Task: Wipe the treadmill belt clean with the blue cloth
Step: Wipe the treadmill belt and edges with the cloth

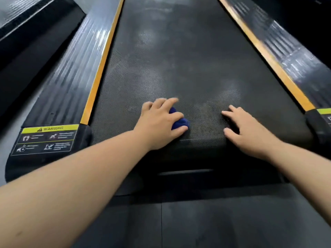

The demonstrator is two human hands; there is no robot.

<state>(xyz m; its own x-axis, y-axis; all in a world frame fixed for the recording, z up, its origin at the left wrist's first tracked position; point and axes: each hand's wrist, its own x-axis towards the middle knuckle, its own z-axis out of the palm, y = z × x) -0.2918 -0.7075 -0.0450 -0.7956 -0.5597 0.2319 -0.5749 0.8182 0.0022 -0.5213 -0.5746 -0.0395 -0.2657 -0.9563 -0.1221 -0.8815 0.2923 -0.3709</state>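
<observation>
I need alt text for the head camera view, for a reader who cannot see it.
A person's left hand holds a bunched blue cloth against the near end of a black treadmill belt, while the right hand rests flat on the belt nearby. A yellow warning label sits on the left side rail.

A single head-worn wide-angle view looks forward and down from behind the rear edge of the black textured treadmill belt [179,59], close above it, facing along its length; the dark grey floor [215,221] fills the bottom.
</observation>
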